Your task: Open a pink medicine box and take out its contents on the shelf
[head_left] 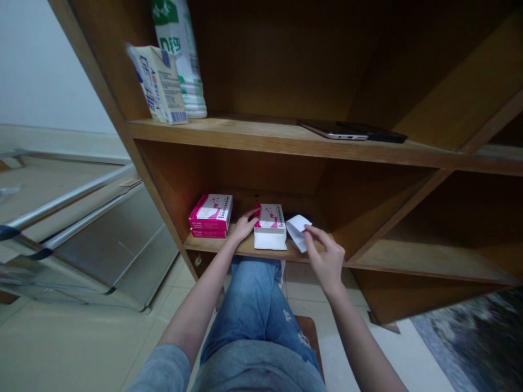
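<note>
Busy at the low shelf (245, 247) of our wooden bookcase (106, 103)

Our left hand (244, 227) has its fingers curled against a pink-and-white box (269, 216) sitting on a white folded pad (269, 239), though we can't tell how firm that hold is. Our right hand (324, 258) is nearly closed, pinching a white paper slip (297, 231) just right of the box. Two stacked pink boxes (210, 215) sit further left, so those are already on the shelf. A dark item (292, 216) is partly hidden behind the slip. On the shelf above are a carton (159, 84), a white-and-green bag (180, 54) and a tablet (333, 129). Nothing blocks our hands.
</note>
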Tool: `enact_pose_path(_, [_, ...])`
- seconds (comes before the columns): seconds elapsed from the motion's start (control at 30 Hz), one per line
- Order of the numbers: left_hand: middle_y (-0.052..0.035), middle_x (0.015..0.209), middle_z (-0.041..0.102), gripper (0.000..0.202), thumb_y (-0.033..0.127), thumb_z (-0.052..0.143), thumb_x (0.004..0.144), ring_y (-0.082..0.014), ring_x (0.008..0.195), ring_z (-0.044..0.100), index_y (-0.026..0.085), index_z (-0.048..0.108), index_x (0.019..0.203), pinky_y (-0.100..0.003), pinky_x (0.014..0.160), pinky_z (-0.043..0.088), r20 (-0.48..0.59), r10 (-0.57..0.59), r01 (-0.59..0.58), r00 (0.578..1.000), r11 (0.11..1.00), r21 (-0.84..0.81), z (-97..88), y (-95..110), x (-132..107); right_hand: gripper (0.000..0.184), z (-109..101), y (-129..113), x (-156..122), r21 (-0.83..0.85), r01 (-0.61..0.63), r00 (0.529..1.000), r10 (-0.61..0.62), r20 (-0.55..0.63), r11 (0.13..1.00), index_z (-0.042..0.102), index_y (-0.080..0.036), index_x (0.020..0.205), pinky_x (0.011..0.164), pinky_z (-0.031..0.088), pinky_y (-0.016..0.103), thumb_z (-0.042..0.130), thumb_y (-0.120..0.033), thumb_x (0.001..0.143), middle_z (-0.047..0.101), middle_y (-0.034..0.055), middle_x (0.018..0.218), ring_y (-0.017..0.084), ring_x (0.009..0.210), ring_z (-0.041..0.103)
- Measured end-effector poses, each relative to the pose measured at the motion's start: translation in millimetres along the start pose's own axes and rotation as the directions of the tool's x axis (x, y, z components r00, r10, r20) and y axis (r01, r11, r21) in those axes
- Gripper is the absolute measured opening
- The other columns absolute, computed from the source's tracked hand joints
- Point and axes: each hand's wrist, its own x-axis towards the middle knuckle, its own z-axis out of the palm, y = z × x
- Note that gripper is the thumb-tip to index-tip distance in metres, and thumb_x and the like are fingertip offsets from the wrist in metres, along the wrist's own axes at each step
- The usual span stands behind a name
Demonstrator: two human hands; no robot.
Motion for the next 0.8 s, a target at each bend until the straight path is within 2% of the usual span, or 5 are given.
enact_pose_path(0.23, [-0.0045, 0.131, 0.056, 0.045, 0.026, 0.049, 0.081, -0.0193, 0.122, 0.050, 0.020, 0.056, 0.124, -0.032, 0.106, 0.035, -0.018, -0.019, 0.019, 1.000, 1.000, -0.003, 0.7, 0, -1, 0.038, -19, 55, 21, -0.085, -0.193, 0.967, 0.174, -0.188, 0.978, 0.065, -0.014, 0.108, 0.085, 0.050, 0.038, 0.053, -0.036, 0.080, 0.070, 0.0134, 0.103, 0.024, 0.088, 0.068])
enact_pose_path(0.37, [-0.0054, 0.131, 0.056, 0.045, 0.026, 0.049, 0.080, -0.0197, 0.123, 0.049, 0.019, 0.056, 0.124, -0.033, 0.107, 0.035, -0.009, -0.009, 0.008, 1.000, 0.999, -0.046, 0.0, 2, -2, 0.043, -14, 83, 21, -0.195, -0.266, 0.961, 0.244, -0.130, 0.944, 0.062, -0.013, 0.113, 0.085, 0.050, 0.040, 0.051, -0.038, 0.079, 0.068, 0.0158, 0.106, 0.027, 0.092, 0.067])
enact_pose_path(0.57, [-0.0051, 0.142, 0.043, 0.056, 0.025, 0.050, 0.080, -0.0182, 0.131, 0.040, 0.020, 0.043, 0.135, -0.032, 0.111, 0.028, -0.075, -0.019, 0.010, 0.997, 0.991, -0.130, -1.8, 3, -1, 0.045, 1, 106, 17, -0.236, -0.278, 0.949, 0.304, 0.082, 0.931, 0.058, -0.010, 0.115, 0.089, 0.048, 0.041, 0.050, -0.036, 0.079, 0.067, 0.0178, 0.109, 0.027, 0.101, 0.064])
enact_pose_path(0.7, [-0.0064, 0.141, 0.045, 0.053, 0.027, 0.050, 0.081, -0.0182, 0.130, 0.041, 0.019, 0.044, 0.134, -0.033, 0.111, 0.028, -0.105, -0.042, 0.024, 0.994, 0.986, -0.165, -2.2, 0, 1, 0.044, -2, 95, 21, -0.220, -0.270, 0.952, 0.294, 0.085, 0.937, 0.055, -0.014, 0.115, 0.085, 0.050, 0.043, 0.053, -0.038, 0.078, 0.069, 0.0140, 0.100, 0.026, 0.090, 0.067])
enact_pose_path(0.8, [-0.0088, 0.136, 0.051, 0.050, 0.027, 0.051, 0.081, -0.0192, 0.125, 0.047, 0.016, 0.049, 0.129, -0.034, 0.108, 0.033, -0.122, -0.044, 0.020, 0.992, 0.981, -0.193, -2.3, 0, 1, 0.031, -18, 49, 28, -0.033, -0.176, 0.984, 0.175, -0.022, 0.984, 0.055, -0.019, 0.104, 0.075, 0.052, 0.037, 0.057, -0.036, 0.078, 0.067, 0.0045, 0.079, 0.019, 0.072, 0.065])
